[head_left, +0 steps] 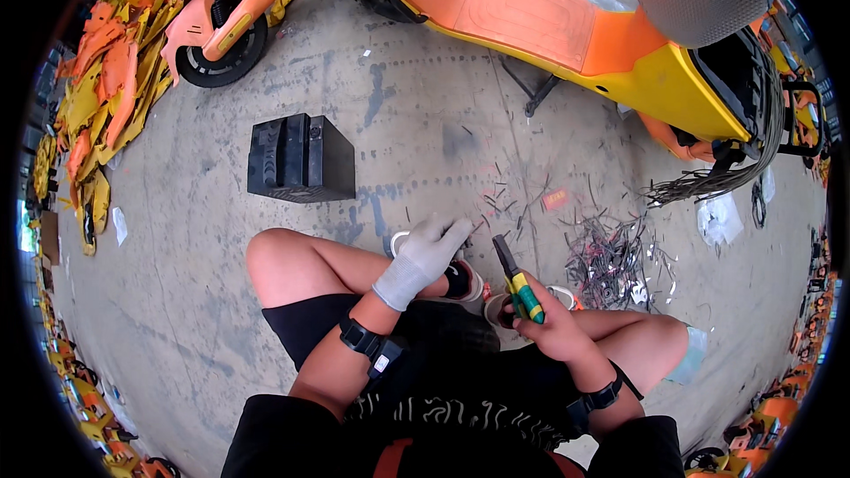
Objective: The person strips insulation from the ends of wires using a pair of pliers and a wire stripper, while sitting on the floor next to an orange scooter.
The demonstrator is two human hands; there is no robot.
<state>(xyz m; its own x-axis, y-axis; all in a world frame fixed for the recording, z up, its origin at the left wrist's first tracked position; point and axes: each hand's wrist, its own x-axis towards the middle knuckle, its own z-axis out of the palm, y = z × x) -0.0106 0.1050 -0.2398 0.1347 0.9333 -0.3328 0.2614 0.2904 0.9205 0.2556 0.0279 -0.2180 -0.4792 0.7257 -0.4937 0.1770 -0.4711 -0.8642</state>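
Note:
My left hand (432, 252), in a pale grey glove, is raised over my feet with its fingers closed together. A tiny dark reddish bit shows at its fingertips, too small to name. Bare, my right hand (555, 329) grips a pair of pliers (524, 296) by their green and yellow handles. The dark jaws (505, 254) point up and forward, a little right of my left fingertips and apart from them. On the floor beyond lie short loose wire pieces (500, 199). A thicker heap of wire scraps (611, 261) lies to the right of the pliers.
A black battery-like box (301, 159) stands ahead on the left. An orange and yellow scooter (531, 18) crosses the far side, a bundle of grey wires (717, 186) hanging over its rear. Orange and yellow panels (106, 80) are piled far left. A white plastic bag (719, 219) lies right.

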